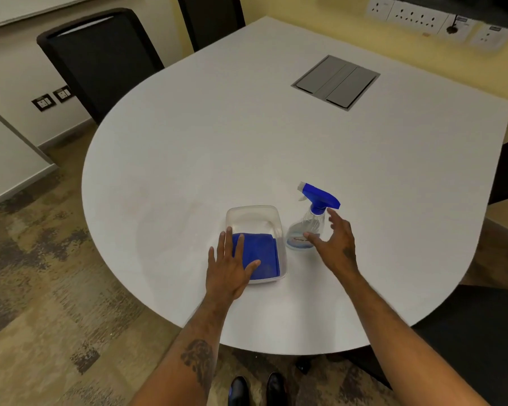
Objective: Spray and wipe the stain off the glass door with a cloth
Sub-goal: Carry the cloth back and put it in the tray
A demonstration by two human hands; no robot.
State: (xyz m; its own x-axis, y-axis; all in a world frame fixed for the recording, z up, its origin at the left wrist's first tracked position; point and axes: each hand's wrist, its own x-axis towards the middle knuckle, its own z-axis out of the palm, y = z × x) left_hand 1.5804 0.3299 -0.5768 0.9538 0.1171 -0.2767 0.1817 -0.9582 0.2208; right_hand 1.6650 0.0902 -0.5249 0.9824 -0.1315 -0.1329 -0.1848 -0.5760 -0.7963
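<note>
Big white table (247, 148) w/ a rounded near edge fills the room's middle, a grey flap panel (335, 81) set flush in its far side, dark chairs (100, 60) pushed in behind, sockets on the yellow wall, mottled carpet underfoot; no glass door in sight from here, so that part of the job is somewhere else. Near the person's edge sits a clear plastic tray (254, 213) w/ the folded blue cloth (261, 256) lying flat in its near half. Just right of the tray stands the spray bottle (308, 227), upright, long axis vertical, blue trigger head pointing left-away. Right hand (336, 243) is the nearer one to it: spread wide, thumb in front of the bottle's body, fingers curling round its right side below the neck, nothing gripped yet as far as I can tell. Left hand (232, 265) lies flat, fingers splayed over the tray's left rim and onto the cloth, holding nothing. Likely next: right closes on bottle, left gathers cloth
</note>
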